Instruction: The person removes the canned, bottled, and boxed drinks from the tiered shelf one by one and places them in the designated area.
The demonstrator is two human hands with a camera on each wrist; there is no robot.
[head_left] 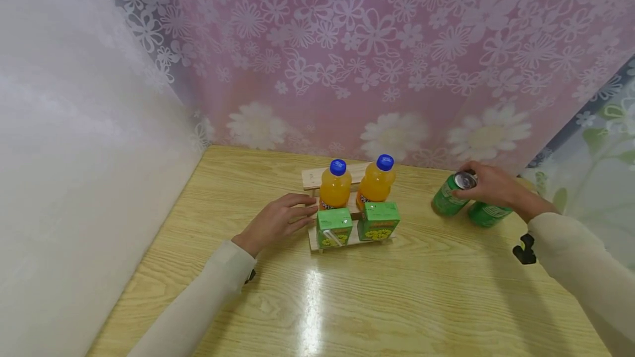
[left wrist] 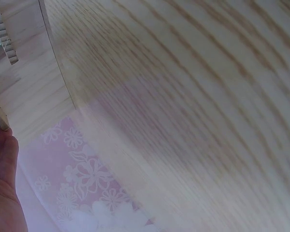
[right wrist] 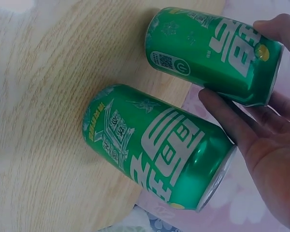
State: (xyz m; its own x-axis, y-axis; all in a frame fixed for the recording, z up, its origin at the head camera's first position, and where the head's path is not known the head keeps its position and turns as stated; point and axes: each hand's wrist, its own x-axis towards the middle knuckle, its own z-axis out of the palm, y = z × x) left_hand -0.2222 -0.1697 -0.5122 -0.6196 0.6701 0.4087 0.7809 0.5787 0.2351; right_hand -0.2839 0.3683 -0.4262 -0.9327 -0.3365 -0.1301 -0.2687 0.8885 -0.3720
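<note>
The right hand [head_left: 498,187] grips a can [head_left: 443,201] near the table's [head_left: 421,296] far-right corner; the left hand [head_left: 278,218], fingers extended, touches the rack's [head_left: 312,179] left edge.

Cans [right wrist: 159,140] green w/ white lettering & silver tops [head_left: 465,180]; cartons [head_left: 379,220] green w/ yellow print, btls [head_left: 335,189] orange w/ blue caps [head_left: 338,167]. Rack [head_left: 312,179] pale wood-tone, table [head_left: 258,318] yellowish-tan w/ darker grain. Curtain [head_left: 342,106] mostly pink w/ white flowers, big pale daisies [head_left: 395,135] nr bottom; sleeves [head_left: 570,249] off-white.
</note>
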